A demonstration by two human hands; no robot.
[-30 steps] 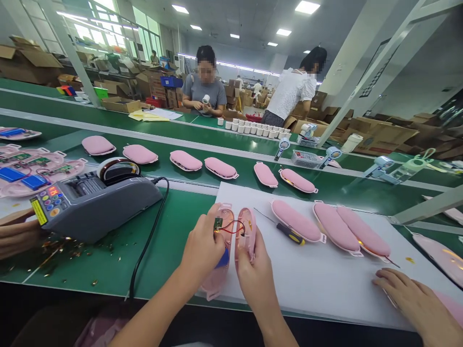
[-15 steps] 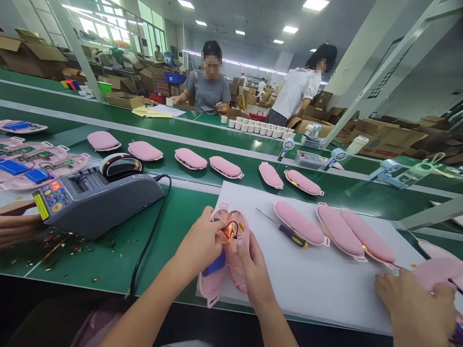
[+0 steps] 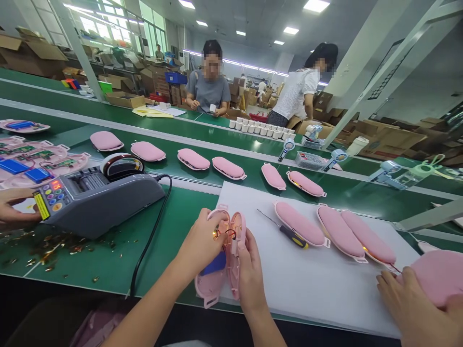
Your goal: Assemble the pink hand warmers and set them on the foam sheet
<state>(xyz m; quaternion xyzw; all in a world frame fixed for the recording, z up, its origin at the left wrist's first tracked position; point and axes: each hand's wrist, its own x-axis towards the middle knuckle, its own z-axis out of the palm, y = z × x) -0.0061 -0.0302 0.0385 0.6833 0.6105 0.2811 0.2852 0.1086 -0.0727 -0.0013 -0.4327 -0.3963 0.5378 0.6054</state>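
Observation:
An opened pink casing (image 3: 210, 290) is held upright in front of me, its two oval halves side by side like a book. My left hand (image 3: 202, 241) is closed around the left half, with fingertips inside near a small glowing light. A blue battery (image 3: 214, 265) lies in this half. My right hand (image 3: 251, 272) grips the right half (image 3: 233, 277) from its outer side, thumb at the inner edge near a small white part (image 3: 234, 246). Thin red and black wires (image 3: 230, 232) run between the halves. Both hands rest above the edge of a white sheet (image 3: 289, 284).
A grey tape dispenser (image 3: 108, 202) stands left, with another person's hand (image 3: 16, 205) behind it. A screwdriver (image 3: 289, 233) and closed pink casings (image 3: 300, 224) lie right. A co-worker's hands (image 3: 415, 299) hold a casing at far right. More casings line the green belt (image 3: 249, 193).
The casing's right half has turned more edge-on, and my left fingers have shifted inside. Casings on the belt have slid slightly right. The co-worker at right has brought a pink casing further into view.

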